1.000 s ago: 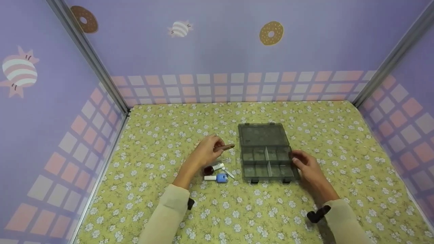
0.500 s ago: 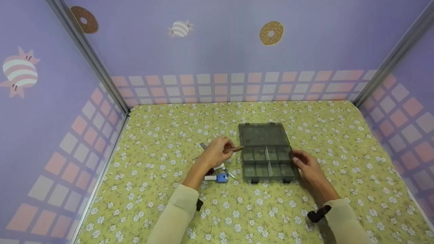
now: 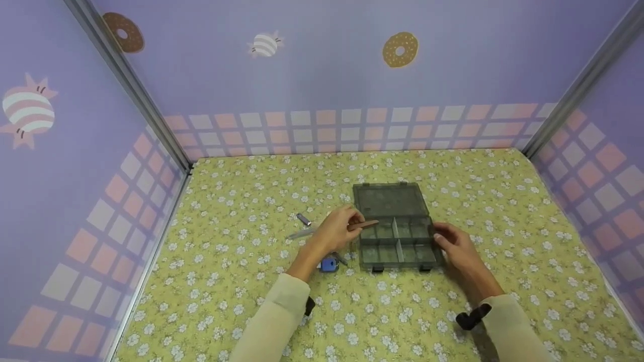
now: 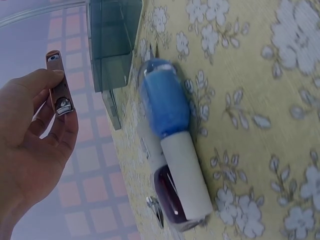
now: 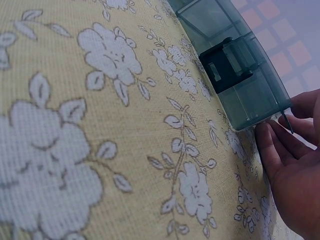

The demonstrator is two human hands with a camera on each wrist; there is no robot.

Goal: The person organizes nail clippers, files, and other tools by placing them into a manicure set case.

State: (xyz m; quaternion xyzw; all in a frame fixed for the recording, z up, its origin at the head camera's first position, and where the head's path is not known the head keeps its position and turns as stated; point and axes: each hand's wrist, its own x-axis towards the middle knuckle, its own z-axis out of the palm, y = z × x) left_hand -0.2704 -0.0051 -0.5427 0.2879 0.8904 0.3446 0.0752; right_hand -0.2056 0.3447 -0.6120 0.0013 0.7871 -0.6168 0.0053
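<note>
My left hand (image 3: 333, 232) pinches a copper-brown nail clipper (image 4: 61, 85) between thumb and fingers. In the head view the clipper's far end overlaps the left upper compartments of a grey translucent compartment box (image 3: 391, 199). The box lies with its lid folded back, away from me. At its right side my right hand (image 3: 459, 247) grips the edge, thumb and fingers around the rim, as the right wrist view shows. Under my left forearm lie a blue nail polish bottle (image 4: 167, 102) with a white cap and a dark red one (image 4: 170, 195), which the arm hides in the head view.
A small grey piece (image 3: 303, 219) and a thin pale strip (image 3: 302, 233) lie left of my left hand. A narrow metallic item (image 3: 340, 259) is beside the blue bottle. Purple walls stand behind and at both sides of the flower-patterned cloth (image 3: 241, 201).
My left hand has moved right with the nail clipper, from beside the box to over its left compartments. The grey piece and pale strip have come into view. My right hand stays put.
</note>
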